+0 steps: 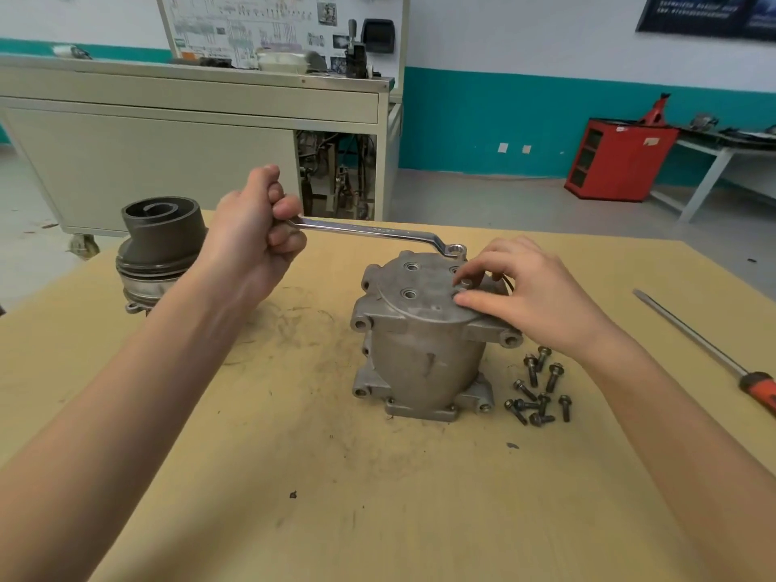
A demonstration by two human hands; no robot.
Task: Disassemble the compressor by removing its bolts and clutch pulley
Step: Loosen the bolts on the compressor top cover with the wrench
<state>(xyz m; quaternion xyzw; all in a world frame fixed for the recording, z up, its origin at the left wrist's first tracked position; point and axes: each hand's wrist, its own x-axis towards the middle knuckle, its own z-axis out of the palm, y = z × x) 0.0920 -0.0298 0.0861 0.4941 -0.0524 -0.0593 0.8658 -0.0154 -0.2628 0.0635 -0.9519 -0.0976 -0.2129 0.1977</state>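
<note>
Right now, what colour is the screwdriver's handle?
Orange, with a black band where it meets the shaft. The head view shows the screwdriver best.

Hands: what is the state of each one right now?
Left hand: closed around the wrench handle.
Right hand: open, resting on the compressor top.

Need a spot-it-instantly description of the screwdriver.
On the tan table, look right of the grey compressor housing and the loose bolts. The screwdriver lies flat near the right edge, untouched: straight slim shaft, orange handle, unlike the cranked spanner in the left hand.
</note>
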